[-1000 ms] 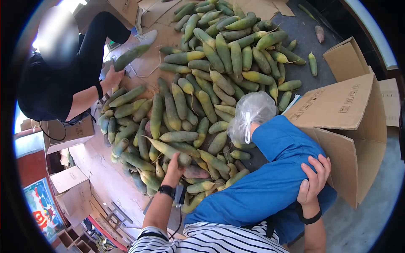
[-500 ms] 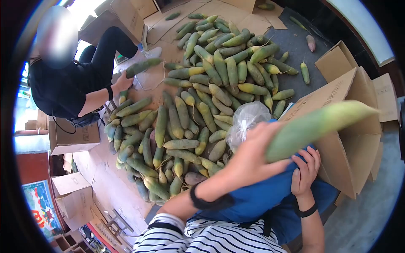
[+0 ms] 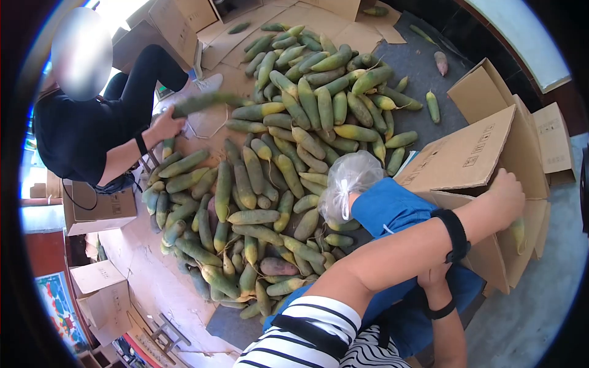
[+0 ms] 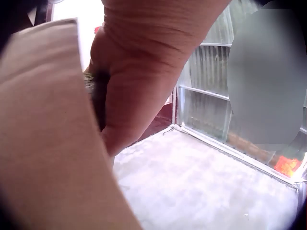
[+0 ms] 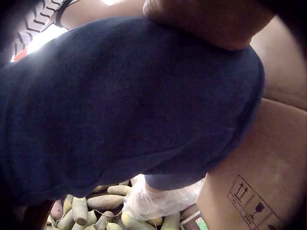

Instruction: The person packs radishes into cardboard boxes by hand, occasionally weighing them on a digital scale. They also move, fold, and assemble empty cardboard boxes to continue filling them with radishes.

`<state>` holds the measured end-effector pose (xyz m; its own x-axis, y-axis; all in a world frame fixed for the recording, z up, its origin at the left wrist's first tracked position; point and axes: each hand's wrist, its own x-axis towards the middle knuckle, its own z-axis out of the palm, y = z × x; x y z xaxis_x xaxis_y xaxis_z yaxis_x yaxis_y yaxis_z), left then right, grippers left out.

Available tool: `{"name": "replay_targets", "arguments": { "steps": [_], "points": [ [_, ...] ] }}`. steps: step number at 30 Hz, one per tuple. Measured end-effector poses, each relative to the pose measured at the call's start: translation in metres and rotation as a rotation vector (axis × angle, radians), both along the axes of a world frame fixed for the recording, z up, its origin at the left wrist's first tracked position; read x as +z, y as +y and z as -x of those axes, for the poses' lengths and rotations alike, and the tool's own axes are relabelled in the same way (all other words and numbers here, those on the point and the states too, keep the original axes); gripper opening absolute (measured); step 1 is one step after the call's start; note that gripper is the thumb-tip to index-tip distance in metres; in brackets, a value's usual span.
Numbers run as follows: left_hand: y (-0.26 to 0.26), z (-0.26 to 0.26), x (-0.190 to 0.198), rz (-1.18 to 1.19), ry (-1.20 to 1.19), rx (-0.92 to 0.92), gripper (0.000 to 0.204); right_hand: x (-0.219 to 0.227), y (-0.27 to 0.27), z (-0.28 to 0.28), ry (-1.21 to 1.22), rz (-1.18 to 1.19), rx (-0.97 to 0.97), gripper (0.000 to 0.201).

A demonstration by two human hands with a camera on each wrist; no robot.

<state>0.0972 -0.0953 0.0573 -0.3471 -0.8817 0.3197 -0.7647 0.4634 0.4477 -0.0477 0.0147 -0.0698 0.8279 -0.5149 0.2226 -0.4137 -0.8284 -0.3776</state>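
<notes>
My left hand [image 3: 506,195] reaches across to the right, at the opening of a cardboard box [image 3: 469,147]. It grips a green radish [image 3: 519,234], whose pale tip shows below the hand; most of it is hidden. In the left wrist view, a cardboard flap [image 4: 53,124] stands close beside the hand. My right hand [image 3: 434,275] rests on my blue-trousered leg [image 3: 392,205], partly covered by the left forearm. The right wrist view shows part of that hand [image 5: 211,21] lying on the cloth, holding nothing.
A large pile of green radishes [image 3: 294,153] covers the floor ahead. Across it, another person [image 3: 80,135] holds a long radish [image 3: 205,103]. A clear plastic bag [image 3: 350,184] wraps my foot. More boxes [image 3: 101,205] stand at the left.
My left hand took a radish from the pile, lifted it over my leg and carried it right to the box. The right hand stays on the leg. The other person's radish has shifted.
</notes>
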Motion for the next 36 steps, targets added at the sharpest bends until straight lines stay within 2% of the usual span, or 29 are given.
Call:
{"name": "replay_targets", "arguments": {
  "steps": [1, 2, 6, 8, 10, 17, 19, 20, 22, 23, 24, 25, 26, 28, 30, 31, 32, 33, 34, 35, 36],
  "points": [
    [0.002, 0.001, -0.015, 0.031, 0.018, 0.087, 0.036, 0.013, 0.001, -0.008, 0.006, 0.02, -0.008, 0.051],
    [-0.002, 0.004, -0.02, 0.027, 0.024, 0.092, 0.036, 0.019, 0.001, -0.013, 0.011, 0.04, -0.013, 0.051],
    [0.002, -0.009, -0.01, -0.071, -0.01, 0.052, 0.035, 0.015, 0.0, -0.016, -0.043, -0.002, -0.018, 0.053],
    [0.016, -0.001, -0.01, 0.067, 0.083, 0.154, 0.032, 0.018, 0.0, -0.018, -0.057, 0.007, 0.103, 0.058],
    [0.031, 0.002, -0.013, 0.119, 0.074, 0.178, 0.029, 0.02, 0.001, -0.028, -0.087, -0.056, 0.061, 0.066],
    [0.049, -0.007, -0.023, 0.263, 0.096, 0.239, 0.021, 0.025, 0.001, -0.035, -0.067, -0.009, 0.054, 0.072],
    [0.051, -0.015, -0.022, 0.445, 0.383, 0.115, 0.02, 0.025, 0.005, -0.038, -0.209, -0.139, -0.024, 0.063],
    [0.054, -0.02, -0.024, 0.437, 0.385, 0.129, 0.02, 0.024, 0.004, -0.03, -0.203, -0.149, -0.014, 0.063],
    [0.078, -0.044, -0.027, 0.5, 0.75, 0.151, 0.023, 0.025, 0.002, -0.016, -0.007, -0.235, -0.037, 0.051],
    [0.092, -0.056, -0.041, 0.461, 0.824, 0.278, 0.025, 0.025, 0.003, -0.02, -0.057, 0.002, -0.023, 0.045],
    [0.109, -0.07, -0.066, 0.422, 0.896, 0.403, 0.028, 0.032, 0.004, -0.029, -0.036, 0.121, -0.028, 0.043],
    [0.128, -0.093, -0.101, 0.407, 0.889, 0.547, 0.036, 0.041, 0.003, -0.039, -0.021, 0.131, 0.023, 0.043],
    [0.156, -0.119, -0.124, 0.37, 0.78, 0.722, 0.038, 0.046, 0.003, -0.045, -0.007, 0.141, 0.073, 0.043],
    [0.226, -0.166, -0.206, 0.198, 0.585, 0.968, 0.04, 0.046, 0.004, -0.047, -0.018, 0.136, 0.068, 0.04],
    [0.313, -0.209, -0.251, -0.102, 0.261, 1.219, 0.042, 0.046, 0.004, -0.05, -0.029, 0.134, 0.058, 0.039],
    [0.366, -0.221, -0.273, -0.283, 0.272, 1.407, 0.045, 0.046, 0.004, -0.05, -0.023, 0.139, 0.064, 0.039],
    [0.426, -0.235, -0.314, -0.179, 0.047, 1.499, 0.049, 0.047, 0.004, -0.05, -0.017, 0.143, 0.069, 0.039],
    [0.468, -0.249, -0.31, -0.435, 0.077, 1.662, 0.042, 0.047, 0.005, -0.05, -0.013, 0.138, 0.069, 0.039],
    [0.517, -0.253, -0.321, -0.413, -0.028, 1.825, 0.043, 0.047, 0.005, -0.05, -0.009, 0.141, 0.072, 0.039],
    [0.556, -0.264, -0.321, -0.611, 0.07, 1.962, 0.046, 0.047, 0.005, -0.051, -0.005, 0.147, 0.076, 0.038],
    [0.591, -0.263, -0.331, -0.605, -0.032, 2.104, 0.043, 0.048, 0.005, -0.052, -0.003, 0.146, 0.076, 0.038]
  ]
}}
